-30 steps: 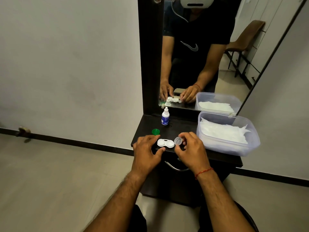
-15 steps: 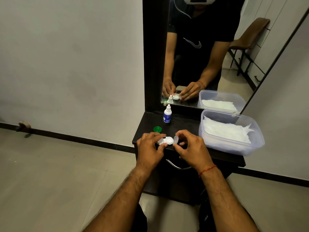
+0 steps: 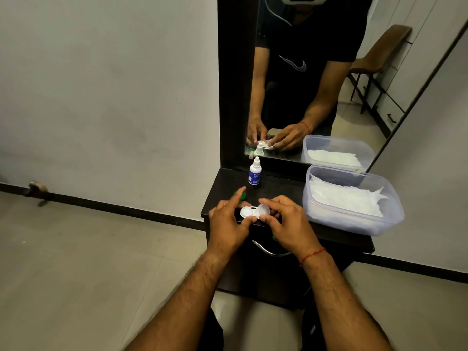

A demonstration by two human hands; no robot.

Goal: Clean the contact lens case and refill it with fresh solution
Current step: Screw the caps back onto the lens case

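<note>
Lens case (image 3: 249, 212) lies at the front edge of the tabletop (image 3: 278, 184), my left hand (image 3: 228, 224) grip pinching it steady, I judge so that my right hand (image 3: 288, 224), grip pinching the clear cap (image 3: 265, 209) at its right well, can twist.

Light: dim, soft indoor light, source unseen
Shadows: soft and faint; dresser top (image 3: 278, 184) nearly black
Highlights: contact lens case (image 3: 247, 212) washed-out white
Edges: mild wide-angle stretch
Focus: sharp, slight grain

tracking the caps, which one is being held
The clear cap, pinched by the right hand at the case's right well; the green cap lies on the desk.
</note>
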